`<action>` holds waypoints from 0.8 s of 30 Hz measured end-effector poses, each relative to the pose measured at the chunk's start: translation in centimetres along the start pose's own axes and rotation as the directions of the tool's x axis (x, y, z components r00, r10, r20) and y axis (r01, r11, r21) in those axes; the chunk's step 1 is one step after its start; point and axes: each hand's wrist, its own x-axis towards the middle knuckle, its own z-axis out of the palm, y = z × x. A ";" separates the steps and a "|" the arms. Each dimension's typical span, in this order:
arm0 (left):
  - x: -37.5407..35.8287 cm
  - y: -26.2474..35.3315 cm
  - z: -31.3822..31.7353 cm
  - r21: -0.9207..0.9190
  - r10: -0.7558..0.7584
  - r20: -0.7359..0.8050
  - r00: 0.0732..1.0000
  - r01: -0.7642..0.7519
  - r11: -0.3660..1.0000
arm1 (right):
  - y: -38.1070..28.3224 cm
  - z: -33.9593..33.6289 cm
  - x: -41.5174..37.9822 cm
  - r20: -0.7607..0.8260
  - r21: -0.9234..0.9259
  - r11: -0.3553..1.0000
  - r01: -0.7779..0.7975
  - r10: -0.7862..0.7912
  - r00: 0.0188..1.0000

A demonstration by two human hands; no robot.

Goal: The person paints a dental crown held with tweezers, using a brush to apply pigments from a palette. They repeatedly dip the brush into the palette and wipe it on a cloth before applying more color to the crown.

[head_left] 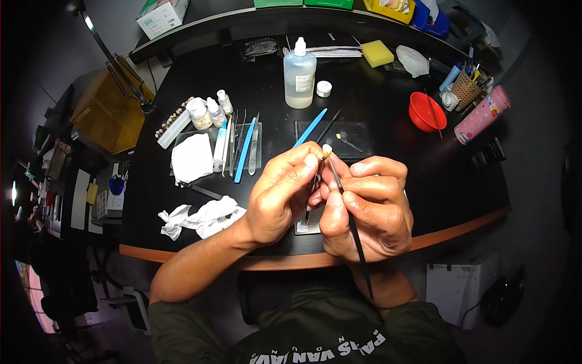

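Note:
Both hands meet above the front middle of the black table. My left hand (284, 188) is closed, pinching a thin dark clamp-like tool whose tip is at a small white tooth-shaped piece (327, 148). In my right hand (370, 209) is a thin black brush (356, 242), held between thumb and fingers, its tip touching or very near the white piece. The brush's handle points down toward my body. Behind the hands, a dark slab (354, 134) bears a blue-handled tool (310, 127) and another thin brush. Fingers hide part of the left tool.
A clear bottle (300, 76) and a small jar (324, 89) stand behind. Small bottles (198, 113), tools and white tissue (209, 217) lie left. A red bowl (426, 111), pink tumbler (483, 115) and yellow sponge (377, 54) are at the right. The wooden edge (448, 231) runs in front.

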 end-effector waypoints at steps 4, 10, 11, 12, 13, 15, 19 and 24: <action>-0.1 0.0 0.0 -0.002 -0.012 -0.003 1.000 0.012 1.000 | 0.1 0.0 0.0 -0.007 -0.006 1.000 0.007 -0.007 1.000; -0.1 -0.1 0.0 -0.011 -0.005 -0.002 1.000 0.005 1.000 | 0.1 0.0 0.0 -0.011 -0.012 1.000 0.010 -0.010 1.000; -0.1 -0.1 -0.1 -0.011 -0.011 -0.002 1.000 0.011 1.000 | 0.1 0.0 -0.1 -0.014 -0.009 1.000 0.010 -0.010 1.000; -0.1 0.0 -0.1 -0.011 -0.017 -0.003 1.000 0.017 1.000 | 0.2 0.0 -0.1 -0.016 -0.007 1.000 0.009 -0.009 1.000; -0.1 0.0 -0.1 -0.011 -0.023 -0.003 1.000 0.023 1.000 | 0.2 0.0 -0.2 -0.019 -0.001 1.000 0.008 -0.008 1.000; -0.2 -0.1 -0.9 0.018 -0.035 0.022 0.999 0.034 0.999 | 0.3 0.1 -0.3 -0.024 0.011 1.000 0.007 -0.007 1.000; -0.2 -0.1 -1.0 0.058 -0.045 0.025 0.999 0.043 0.997 | 0.2 0.0 -0.2 -0.014 0.004 1.000 0.003 -0.003 1.000; -0.2 -0.1 -1.1 0.072 -0.038 0.029 0.999 0.036 0.997 | 0.1 -0.1 0.0 0.002 -0.007 1.000 0.002 -0.002 1.000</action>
